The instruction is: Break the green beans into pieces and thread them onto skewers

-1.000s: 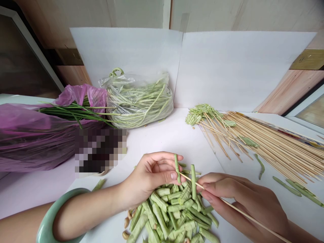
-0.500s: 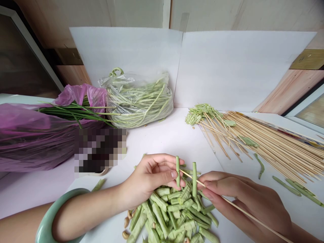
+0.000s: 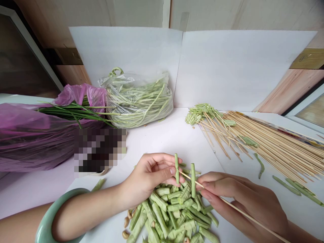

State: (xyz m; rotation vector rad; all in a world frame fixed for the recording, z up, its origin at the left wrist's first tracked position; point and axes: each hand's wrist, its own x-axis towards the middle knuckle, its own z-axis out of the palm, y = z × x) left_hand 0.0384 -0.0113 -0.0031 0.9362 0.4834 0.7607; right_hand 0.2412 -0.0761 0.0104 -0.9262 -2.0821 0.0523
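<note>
My left hand [image 3: 158, 172], with a green bangle [image 3: 47, 216] on its forearm, pinches a short green bean piece [image 3: 177, 168] upright between thumb and fingers. My right hand [image 3: 243, 199] is closed on a thin bamboo skewer [image 3: 250, 213] that slants up toward the left. A second bean piece [image 3: 193, 180] is threaded on the skewer, just ahead of my right fingertips. The skewer's tip meets the piece in my left hand; whether it has gone in cannot be made out. Below both hands lies a pile of cut bean pieces [image 3: 174, 216].
Long beans fill a clear plastic bag [image 3: 141, 101] at the back. A purple bag [image 3: 30, 135] with green stalks lies left, beside a pixelated dark object [image 3: 101, 150]. Bare skewers [image 3: 275, 141] spread at right, next to skewers loaded with bean pieces [image 3: 202, 113]. Loose bean pieces [image 3: 286, 185] lie nearby.
Both hands stay nearly in place. The bean piece in my left hand has shifted slightly up and left, and the threaded one slightly left with the skewer.
</note>
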